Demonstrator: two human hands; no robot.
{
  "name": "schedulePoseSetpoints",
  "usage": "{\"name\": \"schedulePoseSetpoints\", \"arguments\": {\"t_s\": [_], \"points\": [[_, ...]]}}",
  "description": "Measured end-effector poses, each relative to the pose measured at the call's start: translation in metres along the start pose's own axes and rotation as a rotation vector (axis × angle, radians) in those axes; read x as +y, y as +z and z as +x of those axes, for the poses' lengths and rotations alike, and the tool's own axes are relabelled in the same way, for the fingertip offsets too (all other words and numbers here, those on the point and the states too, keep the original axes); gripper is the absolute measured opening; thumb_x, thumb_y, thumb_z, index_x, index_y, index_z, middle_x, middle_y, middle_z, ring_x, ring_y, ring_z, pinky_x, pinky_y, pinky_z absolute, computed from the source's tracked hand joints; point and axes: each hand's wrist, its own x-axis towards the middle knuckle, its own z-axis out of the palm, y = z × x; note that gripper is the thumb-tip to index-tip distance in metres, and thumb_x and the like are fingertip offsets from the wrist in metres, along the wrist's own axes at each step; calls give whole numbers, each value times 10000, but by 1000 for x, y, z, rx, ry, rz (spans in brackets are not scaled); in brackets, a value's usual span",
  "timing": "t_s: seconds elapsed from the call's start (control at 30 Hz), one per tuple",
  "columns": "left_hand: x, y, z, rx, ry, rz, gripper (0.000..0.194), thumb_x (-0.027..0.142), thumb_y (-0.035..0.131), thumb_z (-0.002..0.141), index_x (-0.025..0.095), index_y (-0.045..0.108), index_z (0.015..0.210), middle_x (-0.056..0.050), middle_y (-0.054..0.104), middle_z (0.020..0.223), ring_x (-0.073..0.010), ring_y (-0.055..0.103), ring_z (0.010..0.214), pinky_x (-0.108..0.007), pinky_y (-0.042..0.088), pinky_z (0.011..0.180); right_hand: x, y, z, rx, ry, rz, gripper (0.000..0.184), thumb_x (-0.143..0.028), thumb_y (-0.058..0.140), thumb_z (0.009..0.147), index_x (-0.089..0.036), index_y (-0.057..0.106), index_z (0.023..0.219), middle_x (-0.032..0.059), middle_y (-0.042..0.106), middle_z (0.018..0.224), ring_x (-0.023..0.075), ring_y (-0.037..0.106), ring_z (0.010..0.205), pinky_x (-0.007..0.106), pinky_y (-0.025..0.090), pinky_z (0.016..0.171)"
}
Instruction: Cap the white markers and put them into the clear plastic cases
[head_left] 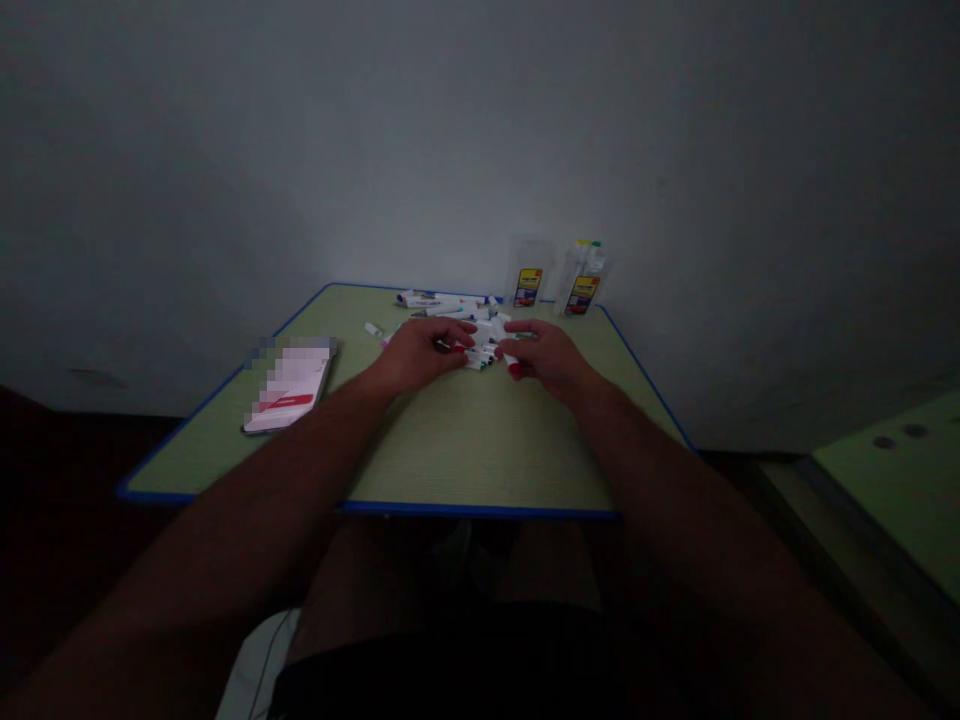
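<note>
My right hand (pixel 546 357) is closed on a white marker (pixel 506 345) with a red end, which points down toward the table. A little to the left, my left hand (pixel 424 352) pinches a small red marker cap (pixel 460 349) between thumb and fingers; most of it is hidden. Between and behind both hands lie several white markers with dark and green ends (pixel 475 362), partly covered by my fingers. Farther back, more white markers with blue and grey ends (pixel 442 300) lie in a loose pile.
Two clear plastic cases with yellow labels stand at the back right: one case (pixel 528 287), and another case (pixel 582 296) with markers inside. A loose white cap (pixel 373 328) lies left of the pile. A phone (pixel 291 385) rests on the left of the blue-edged table (pixel 480 450), against a wall.
</note>
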Motion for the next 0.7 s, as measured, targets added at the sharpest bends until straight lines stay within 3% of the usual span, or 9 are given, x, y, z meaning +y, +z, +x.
{"name": "schedulePoseSetpoints", "arguments": {"t_s": [0.13, 0.27, 0.43, 0.7], "points": [[1, -2, 0, 21, 46, 43, 144, 256, 775, 714, 197, 780, 845, -116, 732, 1211, -239, 696, 1027, -415, 561, 904, -1, 0, 0, 14, 1, -12, 285, -80, 773, 789, -142, 623, 1024, 45, 730, 757, 89, 550, 481, 224, 505, 441], [-3, -5, 2, 83, 69, 94, 138, 239, 776, 700, 205, 792, 832, -101, 726, 1117, -216, 680, 976, -388, 568, 871, 0, -2, 2, 28, -19, -29, 186, -77, 775, 775, -131, 672, 921, 57, 734, 775, 90, 571, 524, 213, 511, 450], [-6, -10, 3, 157, 36, 117, 127, 212, 755, 698, 212, 785, 822, -74, 717, 1042, -196, 659, 938, -363, 569, 835, 1, -9, 6, 42, -48, -40, 64, -109, 769, 784, -135, 712, 792, 67, 734, 789, 89, 578, 544, 208, 504, 458], [-8, -18, 5, 198, -72, 179, 120, 174, 735, 687, 201, 774, 797, -38, 708, 831, -171, 629, 779, -352, 523, 780, -3, -16, 7, 93, -46, -31, 51, -108, 770, 755, -130, 725, 747, 39, 687, 705, 78, 539, 502, 230, 491, 486]]}}
